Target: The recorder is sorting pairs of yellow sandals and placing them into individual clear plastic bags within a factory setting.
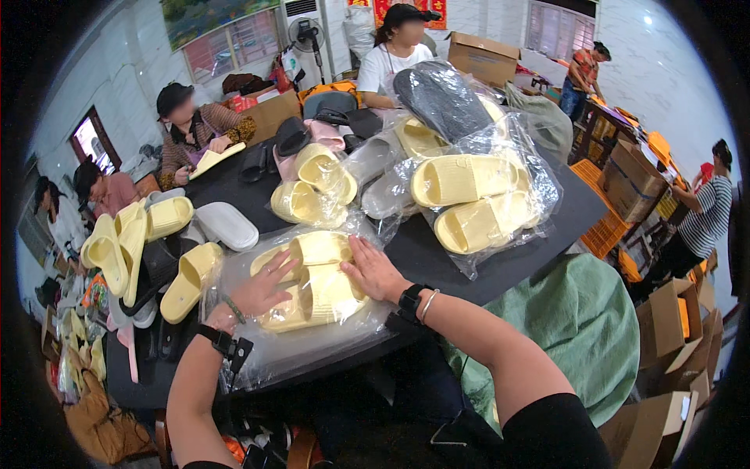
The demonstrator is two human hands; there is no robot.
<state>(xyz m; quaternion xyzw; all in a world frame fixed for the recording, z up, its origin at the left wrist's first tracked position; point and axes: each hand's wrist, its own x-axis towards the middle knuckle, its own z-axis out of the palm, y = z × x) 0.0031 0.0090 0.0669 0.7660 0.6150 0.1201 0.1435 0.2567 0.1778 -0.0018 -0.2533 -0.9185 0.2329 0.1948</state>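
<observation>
Left hand [262, 289]: flat, fingers spread, palm down on the left part of a clear bag [312, 328]; grips nothing. Black band and green bracelet at the wrist.

Right hand [376, 270]: flat, fingers together and stretched out, pressing the same bag from the right; grips nothing. Black watch and thin bangle at the wrist.

Clear bag: lies at the near edge of the black worktop [437, 258], straight before the person, its loose plastic spreading toward the edge. Inside, one pair of pale yellow slippers [316, 285], lying side by side under both hands.

Bagged slippers [469, 199]: heap behind and to the right of the hands, well apart from them; yellow pairs in clear bags, with a black pair [441, 98] on top.

Second bagged pair [312, 184]: yellow, toward the middle of the worktop, beyond the hands.

Loose slippers: one yellow [187, 281] just left of the left hand; several yellow [125, 234] stacked at the left edge; one white [226, 225] behind them; dark and pink ones [312, 133] at the far side.

Green cloth [578, 328]: large bundle off the right edge of the worktop, near the right forearm.

Cardboard boxes [664, 320]: on the floor at right; another [483, 56] at the far end.

Orange crate [605, 227]: beside the right corner of the worktop.

Other people: two seated at the far side, one at the left rim, two standing at right; one seated person holds a flat yellow piece [212, 160].
</observation>
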